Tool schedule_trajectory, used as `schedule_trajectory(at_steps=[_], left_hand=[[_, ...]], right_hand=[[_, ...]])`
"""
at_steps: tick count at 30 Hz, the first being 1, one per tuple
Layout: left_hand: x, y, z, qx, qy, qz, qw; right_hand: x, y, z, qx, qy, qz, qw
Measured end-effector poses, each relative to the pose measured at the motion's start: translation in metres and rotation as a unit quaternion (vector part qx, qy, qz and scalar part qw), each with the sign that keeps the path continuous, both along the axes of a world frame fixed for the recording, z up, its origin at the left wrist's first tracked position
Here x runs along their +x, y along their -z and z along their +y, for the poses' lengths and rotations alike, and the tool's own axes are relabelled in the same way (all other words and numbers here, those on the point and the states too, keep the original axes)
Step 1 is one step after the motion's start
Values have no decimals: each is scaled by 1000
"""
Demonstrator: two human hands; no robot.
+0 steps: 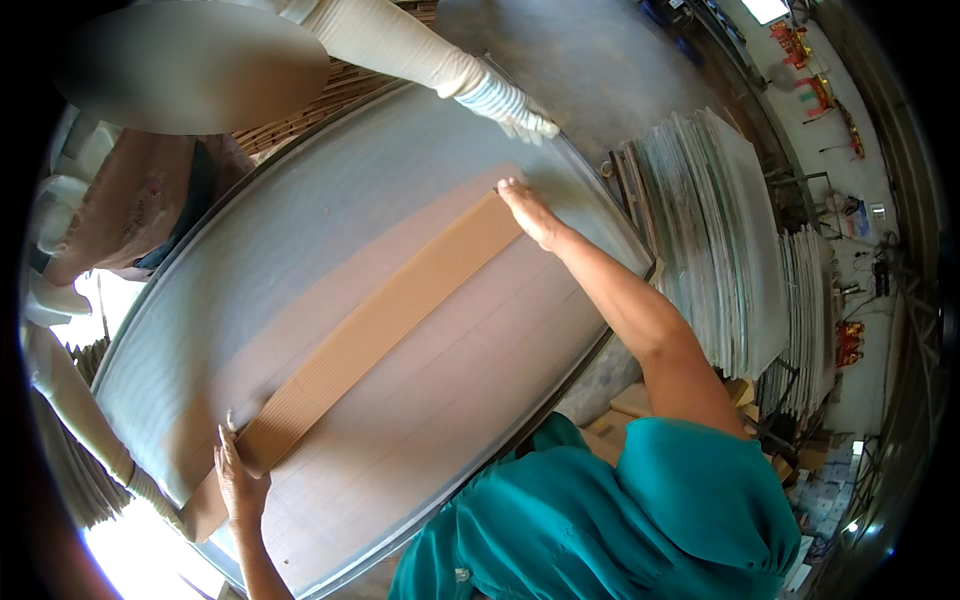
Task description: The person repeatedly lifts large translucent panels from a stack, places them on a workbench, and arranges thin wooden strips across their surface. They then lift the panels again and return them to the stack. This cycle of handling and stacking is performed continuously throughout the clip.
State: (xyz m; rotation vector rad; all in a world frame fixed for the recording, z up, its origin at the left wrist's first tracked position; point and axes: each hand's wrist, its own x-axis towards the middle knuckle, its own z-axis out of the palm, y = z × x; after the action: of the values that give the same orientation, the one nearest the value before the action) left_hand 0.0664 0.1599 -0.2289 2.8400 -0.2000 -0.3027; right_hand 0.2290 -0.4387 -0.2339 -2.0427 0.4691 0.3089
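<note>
The left hand (243,480) is open, fingers straight and close together, laid against the left end of a brown strip (385,325). The right hand (530,212) is open too, its fingers stretched over the strip's right end; its thumb is hard to make out. The strip is long, narrow and finely ribbed, and lies slantwise between the two hands on a broad panel (430,430), its left end nearer the person. The panel reaches well past the strip on both long sides, brownish near it and greyer farther off. Just past the strip's left end is a brown piece (205,512); whether it joins the strip cannot be told.

A co-worker is across the strip from the person. One pale glove (525,120) with a striped cuff rests at the panel's edge beyond the strip's right end, apart from the right hand. The co-worker's other sleeve (80,405) comes down to the brown piece, past the strip's left end; the hand there is unclear.

On the strip's near side is the person's teal top (600,510). Well to the right of the strip stand upright sheets (700,235), with boxes (620,415) nearer the person.
</note>
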Motion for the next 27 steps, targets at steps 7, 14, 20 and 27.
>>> schedule_trajectory(at_steps=[7,14,20,27], left_hand=[[1,-10,6,-46,-19,12,999],[11,-20,3,-21,-49,59,997],[27,-29,-5,49,-65,39,996],[-31,-45,-45,-146,-113,-197,963]], right_hand=[[-6,-50,42,-485,-516,-20,706],[12,-27,56,-484,-536,-45,690],[-68,-38,52,-528,-370,-221,732],[-255,-51,-46,-437,-233,-261,829]])
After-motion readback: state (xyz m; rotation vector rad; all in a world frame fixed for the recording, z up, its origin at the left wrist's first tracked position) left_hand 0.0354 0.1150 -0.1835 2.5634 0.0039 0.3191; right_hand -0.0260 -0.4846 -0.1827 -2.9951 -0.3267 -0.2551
